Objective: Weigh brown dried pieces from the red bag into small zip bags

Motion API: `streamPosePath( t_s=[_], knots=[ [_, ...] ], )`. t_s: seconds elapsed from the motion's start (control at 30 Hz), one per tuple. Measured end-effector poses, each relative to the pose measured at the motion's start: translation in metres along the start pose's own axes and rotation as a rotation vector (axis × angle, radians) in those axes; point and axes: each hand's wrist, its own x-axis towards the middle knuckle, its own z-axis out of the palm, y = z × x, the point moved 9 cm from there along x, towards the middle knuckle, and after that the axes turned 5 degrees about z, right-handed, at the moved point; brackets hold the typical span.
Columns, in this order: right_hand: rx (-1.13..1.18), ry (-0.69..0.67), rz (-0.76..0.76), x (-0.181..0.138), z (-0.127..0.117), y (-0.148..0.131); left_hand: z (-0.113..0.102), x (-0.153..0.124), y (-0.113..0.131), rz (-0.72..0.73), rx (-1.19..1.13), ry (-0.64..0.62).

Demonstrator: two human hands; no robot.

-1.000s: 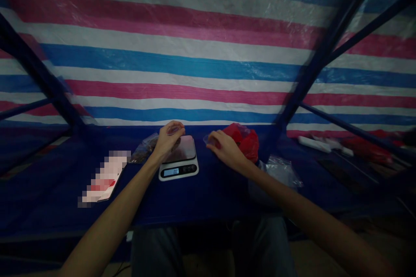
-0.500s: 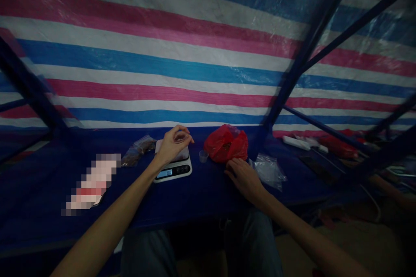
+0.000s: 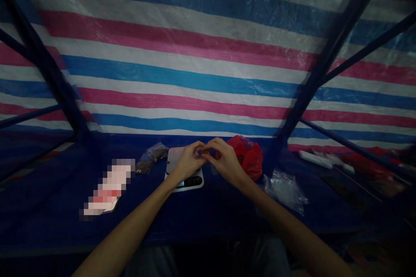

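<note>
My left hand [image 3: 190, 161] is curled over the kitchen scale [image 3: 175, 154], its fingers closed around a small clear plastic piece [image 3: 197, 152] whose exact shape I cannot make out. Against it, the fingertips of my right hand [image 3: 224, 156] are pinched together; what they hold is too small to name. My left wrist partly covers the scale's display. A small clear cup [image 3: 213, 169] stands under my right hand, mostly hidden. Behind that hand sits an open red plastic bag [image 3: 252, 160].
Clear bags with brown contents [image 3: 152, 156] lie left of the scale. Nearer me is a pixelated flat item [image 3: 108, 188]. Flat clear plastic bags [image 3: 286, 190] lie on the right. Blue metal posts [image 3: 312, 82] frame the blue table [image 3: 227, 212] before a striped tarp [image 3: 182, 78].
My right hand has lifted from beside the red bag and moved left to meet my left hand over the scale. The view has shifted slightly, so everything sits further right and lower.
</note>
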Motion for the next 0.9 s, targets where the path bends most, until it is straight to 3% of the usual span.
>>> streamPosePath(
  t_s=[0.13,0.27,0.37,0.47,0.6,0.73,0.9],
  knots=[
    [-0.033,-0.049,-0.050,0.004,0.002,0.011,-0.001,-0.001,-0.008,-0.090,-0.084,-0.006],
    [0.086,-0.093,-0.053,0.008,0.000,0.023,0.006,-0.003,-0.020,-0.194,-0.272,-0.083],
    [0.278,0.054,0.090,0.012,-0.003,0.048,0.016,-0.005,-0.024,-0.241,-0.434,-0.140],
    [0.569,0.163,0.317,0.005,0.008,0.080,0.023,-0.007,-0.026,-0.268,-0.530,-0.126],
    [0.856,0.087,0.538,-0.013,0.034,0.104,0.023,-0.008,-0.030,-0.282,-0.472,-0.038],
    [0.912,0.087,0.494,-0.021,0.028,0.102,0.003,-0.009,-0.027,-0.214,-0.214,0.180],
    [0.834,0.045,0.444,-0.020,0.025,0.091,-0.008,-0.011,-0.021,-0.164,-0.173,0.312]
  ],
)
